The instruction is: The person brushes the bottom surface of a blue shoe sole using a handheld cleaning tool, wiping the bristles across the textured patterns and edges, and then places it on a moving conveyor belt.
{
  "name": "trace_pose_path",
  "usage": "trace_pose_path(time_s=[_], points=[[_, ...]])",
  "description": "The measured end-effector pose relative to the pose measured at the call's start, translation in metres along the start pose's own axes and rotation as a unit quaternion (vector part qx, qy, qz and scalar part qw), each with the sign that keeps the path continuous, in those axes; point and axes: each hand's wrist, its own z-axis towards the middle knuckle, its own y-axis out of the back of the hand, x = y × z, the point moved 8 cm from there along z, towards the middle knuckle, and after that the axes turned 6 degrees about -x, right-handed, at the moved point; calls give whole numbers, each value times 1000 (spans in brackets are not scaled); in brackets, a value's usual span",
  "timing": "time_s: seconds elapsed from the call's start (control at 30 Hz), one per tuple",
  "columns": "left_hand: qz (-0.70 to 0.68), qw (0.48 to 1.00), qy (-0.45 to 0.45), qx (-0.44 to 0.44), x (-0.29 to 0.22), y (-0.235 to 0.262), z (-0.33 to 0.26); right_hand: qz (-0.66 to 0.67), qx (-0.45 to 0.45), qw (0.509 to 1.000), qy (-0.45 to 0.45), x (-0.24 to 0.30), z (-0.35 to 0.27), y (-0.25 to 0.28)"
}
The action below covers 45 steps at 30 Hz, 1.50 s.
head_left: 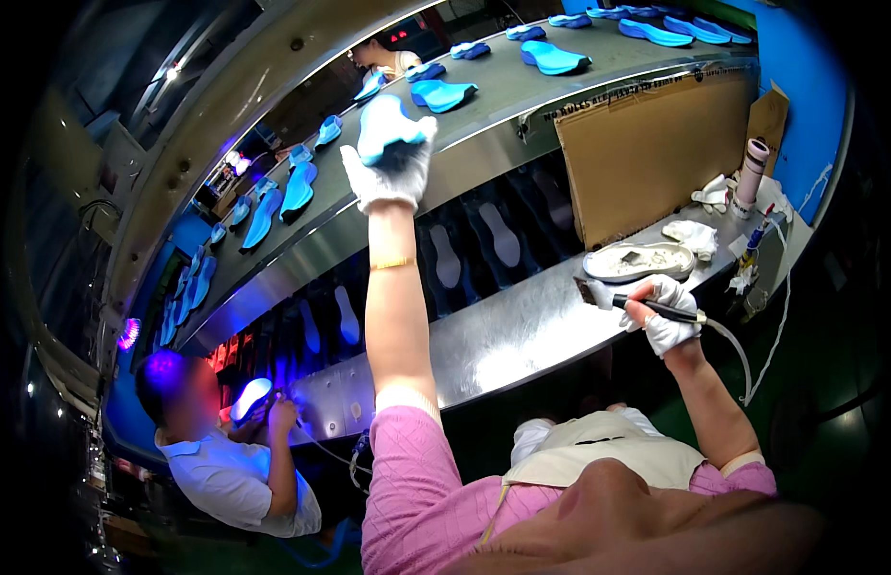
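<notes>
My left hand (388,172), in a white glove, reaches up to the upper conveyor shelf (484,105) and grips a light blue shoe sole (386,123). My right hand (664,316), also gloved, holds a dark-handled brush (618,297) with a hose trailing from its handle, just above the steel bench (522,335). A shallow white dish of glue (640,261) sits right behind the brush tip. Several more blue soles (443,94) lie along the conveyor shelf.
A cardboard panel (647,153) stands behind the dish. White rags (693,235), a pale cylinder (753,168) and a small bottle (752,251) sit at the bench's right end. To the left, another person in a white shirt (230,479) works on a sole under violet light.
</notes>
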Motion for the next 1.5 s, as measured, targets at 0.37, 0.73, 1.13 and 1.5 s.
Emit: trace_pose_path(time_s=[0.37, 0.73, 1.13, 1.5], points=[[574, 788, -201, -97, -58, 46, 1, -18, -4, 1000, 16, -13, 17, 18], [911, 225, 22, -345, -252, 119, 1, 14, 21, 996, -81, -61, 5, 15], [814, 307, -492, -39, -171, 22, -95, 28, 89, 990, -106, -55, -3, -16], [350, 859, -372, 44, -97, -44, -172, 35, 44, 996, -67, -61, -9, 7]])
